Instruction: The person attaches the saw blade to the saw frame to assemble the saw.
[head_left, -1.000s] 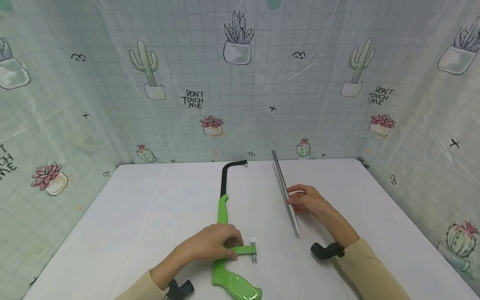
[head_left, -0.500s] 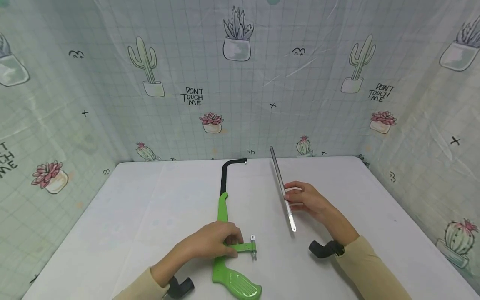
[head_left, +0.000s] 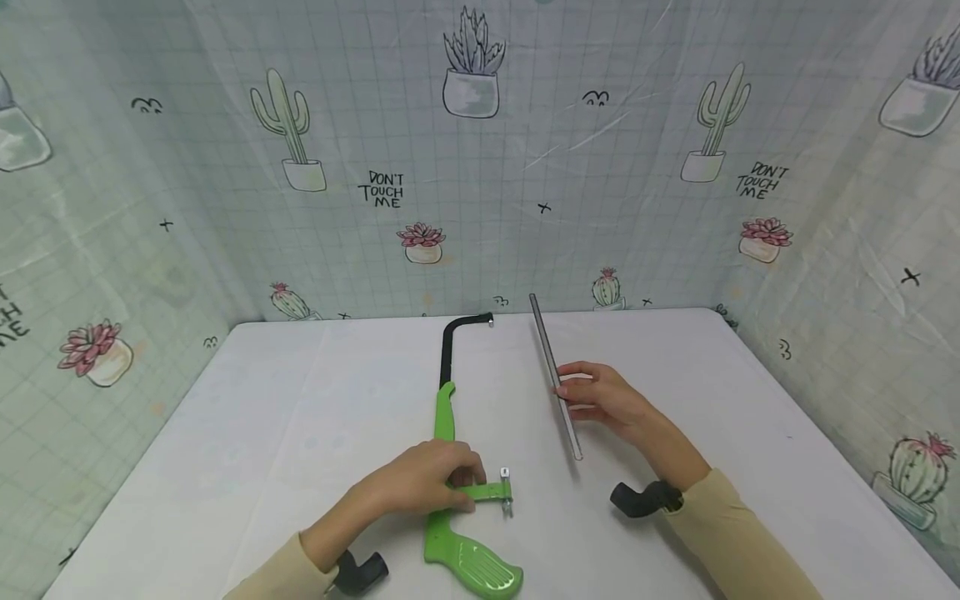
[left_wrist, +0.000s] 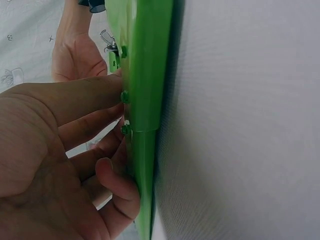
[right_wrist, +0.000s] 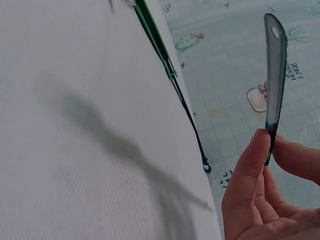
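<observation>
I'm seeing a glossy saw handle [head_left: 480, 567] shining, a rough-edged metal blade [right_wrist: 276, 75] gleaming dully, and matt cloth sleeves [head_left: 731, 529].

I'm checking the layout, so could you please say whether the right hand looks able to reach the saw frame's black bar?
Probably yes: nothing visible covers the black bar, and the left hand holds the saw frame farther back; the right hand, though, pinches the blade.

Pale grey-green gridded sheet with printed cacti [head_left: 495, 158]: black hand-drawn "DON'T TOUCH ME" lettering [head_left: 386, 190] left of centre, repeated further right; cropped "CH / ME" fragment [head_left: 11, 325] at left edge. Small black cross marks [head_left: 544, 207] too (plus squiggles [head_left: 596, 98]). Right wrist view: tilted lettering, partly covered by grey toothed metal blade [right_wrist: 275, 70].
</observation>
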